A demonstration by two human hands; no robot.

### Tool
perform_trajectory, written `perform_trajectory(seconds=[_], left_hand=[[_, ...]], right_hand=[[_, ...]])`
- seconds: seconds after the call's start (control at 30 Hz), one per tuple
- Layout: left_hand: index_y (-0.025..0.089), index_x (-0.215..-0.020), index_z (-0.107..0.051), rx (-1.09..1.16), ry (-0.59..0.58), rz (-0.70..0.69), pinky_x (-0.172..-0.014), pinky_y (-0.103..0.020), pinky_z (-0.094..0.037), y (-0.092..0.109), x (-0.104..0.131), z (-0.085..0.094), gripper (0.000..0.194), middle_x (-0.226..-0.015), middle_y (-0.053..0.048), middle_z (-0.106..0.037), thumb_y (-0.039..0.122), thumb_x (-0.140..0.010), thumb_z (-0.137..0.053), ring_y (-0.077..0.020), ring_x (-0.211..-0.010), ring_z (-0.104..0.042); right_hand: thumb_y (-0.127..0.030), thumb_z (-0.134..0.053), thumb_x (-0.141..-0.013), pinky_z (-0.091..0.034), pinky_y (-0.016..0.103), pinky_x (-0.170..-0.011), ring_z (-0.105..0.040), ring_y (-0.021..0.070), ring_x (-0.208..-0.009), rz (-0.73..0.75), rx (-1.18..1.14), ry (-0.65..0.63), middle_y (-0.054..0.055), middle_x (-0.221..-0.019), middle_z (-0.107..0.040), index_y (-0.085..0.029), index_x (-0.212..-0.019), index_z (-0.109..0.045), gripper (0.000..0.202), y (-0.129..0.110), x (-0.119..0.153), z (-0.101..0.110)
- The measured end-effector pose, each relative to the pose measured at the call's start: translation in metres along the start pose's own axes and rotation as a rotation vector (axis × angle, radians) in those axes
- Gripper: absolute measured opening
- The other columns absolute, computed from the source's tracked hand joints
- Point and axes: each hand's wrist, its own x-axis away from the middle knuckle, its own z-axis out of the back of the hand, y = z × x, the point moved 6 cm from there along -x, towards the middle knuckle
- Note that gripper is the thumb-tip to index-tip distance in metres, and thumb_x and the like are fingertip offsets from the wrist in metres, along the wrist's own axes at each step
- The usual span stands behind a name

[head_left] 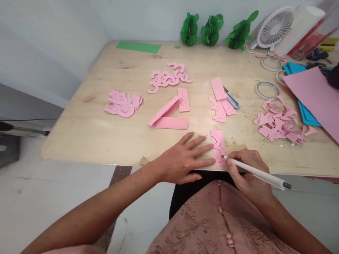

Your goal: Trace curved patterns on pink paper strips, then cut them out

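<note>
Pink, curve-marked paper (218, 141) touches the left hand (182, 159), fingers spread. The right hand (250, 176) grips a white pen (261, 172), tip on the paper.

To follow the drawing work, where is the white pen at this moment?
In the head view, the white pen is below and right of centre, in the right hand, its tip at the marked pink paper strip.
</note>
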Motion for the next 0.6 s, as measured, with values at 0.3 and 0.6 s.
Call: perform_trajectory(seconds=[0.3,0.6], left_hand=[[0.032,-0.135,-0.047,-0.008,0.005,0.006,-0.112,-0.059,-0.014,0.0007,-0.0008,0.0013,0.049,-0.151,-0.006,-0.035,0.048,-0.089,-0.049,-0.0352,-0.140,-0.026],[0.031,-0.136,-0.046,-0.015,-0.005,0.002,-0.112,-0.060,-0.015,0.0011,-0.0008,0.0019,0.049,-0.150,-0.007,-0.035,0.047,-0.090,-0.048,-0.0359,-0.140,-0.025]], right_hand=[[-0.020,-0.056,-0.086,-0.040,0.032,-0.068,-0.057,0.0161,-0.064,-0.023,-0.009,-0.027,0.001,-0.069,-0.064,-0.019,-0.079,-0.059,0.008,-0.0010,-0.0005,-0.0022],[-0.022,-0.054,-0.087,-0.042,0.033,-0.070,-0.060,0.0169,-0.066,-0.045,-0.030,-0.038,0.001,-0.070,-0.067,-0.021,-0.079,-0.058,0.010,-0.0064,-0.0019,-0.0042]])
